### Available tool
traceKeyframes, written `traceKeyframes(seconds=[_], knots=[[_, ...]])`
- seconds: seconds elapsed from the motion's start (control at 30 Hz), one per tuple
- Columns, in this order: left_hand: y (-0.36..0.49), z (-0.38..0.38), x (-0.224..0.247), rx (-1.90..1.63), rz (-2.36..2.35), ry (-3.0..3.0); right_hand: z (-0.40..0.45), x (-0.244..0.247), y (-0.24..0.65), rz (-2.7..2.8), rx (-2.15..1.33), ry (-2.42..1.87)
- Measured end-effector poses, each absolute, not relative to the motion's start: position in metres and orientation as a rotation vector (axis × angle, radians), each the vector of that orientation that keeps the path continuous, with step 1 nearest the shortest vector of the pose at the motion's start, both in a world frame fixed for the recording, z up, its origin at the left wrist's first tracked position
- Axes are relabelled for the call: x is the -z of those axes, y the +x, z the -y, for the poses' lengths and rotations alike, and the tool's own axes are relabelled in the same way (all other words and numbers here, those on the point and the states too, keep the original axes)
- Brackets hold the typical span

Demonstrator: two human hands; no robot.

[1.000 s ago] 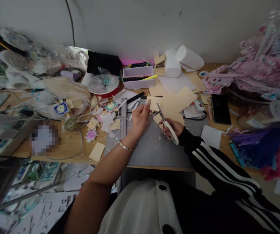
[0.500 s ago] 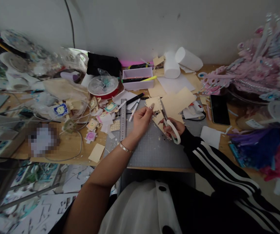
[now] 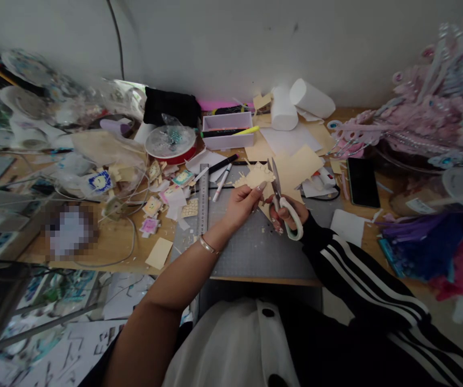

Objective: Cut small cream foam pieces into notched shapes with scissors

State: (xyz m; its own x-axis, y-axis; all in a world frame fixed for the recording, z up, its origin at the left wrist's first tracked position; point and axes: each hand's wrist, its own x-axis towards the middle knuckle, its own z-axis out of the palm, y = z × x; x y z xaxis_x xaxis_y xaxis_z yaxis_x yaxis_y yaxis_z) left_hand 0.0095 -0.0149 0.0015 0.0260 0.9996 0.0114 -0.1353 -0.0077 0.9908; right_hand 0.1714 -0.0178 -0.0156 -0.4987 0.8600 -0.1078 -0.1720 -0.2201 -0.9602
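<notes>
Between thumb and fingers, my left hand (image 3: 242, 206) pinches a small cream paper piece (image 3: 260, 174) with a notched edge. My right hand (image 3: 285, 215) is wrapped round the white handles of a pair of scissors (image 3: 291, 217). Their blades point up and away from me, just right of the paper piece, and look slightly parted. Whether they touch the paper I cannot tell. Both hands are above a grey cutting mat (image 3: 243, 255). Behind them lie larger cream paper sheets (image 3: 296, 161). A metal ruler (image 3: 203, 199) and a white pen (image 3: 222, 183) lie left of my left hand.
A lilac box (image 3: 228, 141) with pens stands at the back, beside a ribbon spool (image 3: 170, 142). Small paper cutouts (image 3: 152, 206) litter the left side. To the right are a phone (image 3: 363, 181), pink beaded decorations (image 3: 420, 123) and purple strips (image 3: 425, 242).
My left hand has shifted slightly right with the paper piece, which now shows more of its face. The scissors have moved a little right and their blades have turned more upright.
</notes>
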Motion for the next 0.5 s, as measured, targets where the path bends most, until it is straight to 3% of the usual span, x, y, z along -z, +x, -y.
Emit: traceKeyframes(seconds=[0.5], knots=[[0.0071, 0.0126, -0.0002, -1.304, -1.136, 1.100, 0.0212, 0.0070, 0.1763, 1.363, -1.764, -1.068]])
